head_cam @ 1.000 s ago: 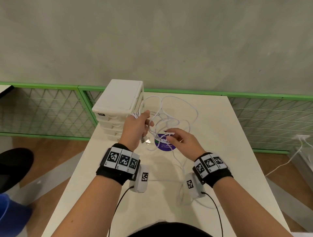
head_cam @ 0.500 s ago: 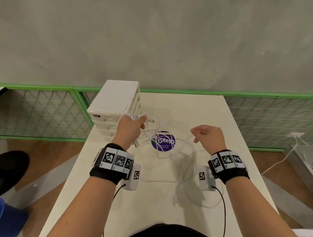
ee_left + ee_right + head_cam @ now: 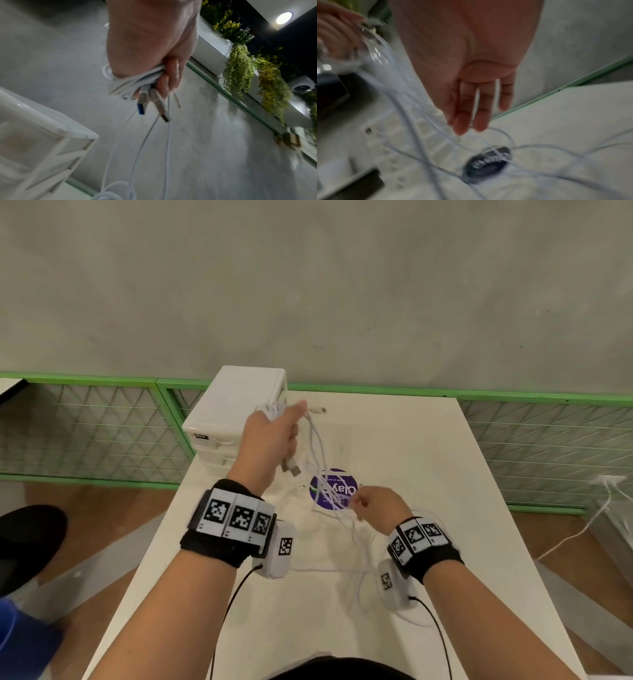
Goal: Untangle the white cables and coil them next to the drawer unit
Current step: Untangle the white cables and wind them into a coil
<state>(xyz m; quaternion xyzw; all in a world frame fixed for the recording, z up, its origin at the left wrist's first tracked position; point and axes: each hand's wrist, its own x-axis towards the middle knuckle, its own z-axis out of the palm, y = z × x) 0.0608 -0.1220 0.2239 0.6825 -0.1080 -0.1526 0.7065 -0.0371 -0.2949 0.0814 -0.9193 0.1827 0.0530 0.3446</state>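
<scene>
Raised beside the white drawer unit [image 3: 236,405], my left hand [image 3: 281,422] grips a folded bundle of white cables [image 3: 272,409]. In the left wrist view the fingers [image 3: 164,81] curl round that bundle [image 3: 133,82] and USB plugs [image 3: 154,106] stick out below it. Several strands [image 3: 318,460] hang from this hand down to the table. My right hand [image 3: 359,501] is low over the table, fingers straight. Its fingertips [image 3: 464,125] touch the hanging strands [image 3: 412,121]. Loose loops [image 3: 356,559] lie on the table between my wrists.
The white table [image 3: 445,457] carries a round purple sticker [image 3: 334,489] under the strands. A green mesh railing [image 3: 102,422] and a grey wall stand behind. A dark object [image 3: 27,542] is on the floor at left, and another white lead [image 3: 582,529] at right.
My left hand has risen with the bundle, pulling the strands up off the table. The right hand has swung back left from the table's right side to the hanging strands.
</scene>
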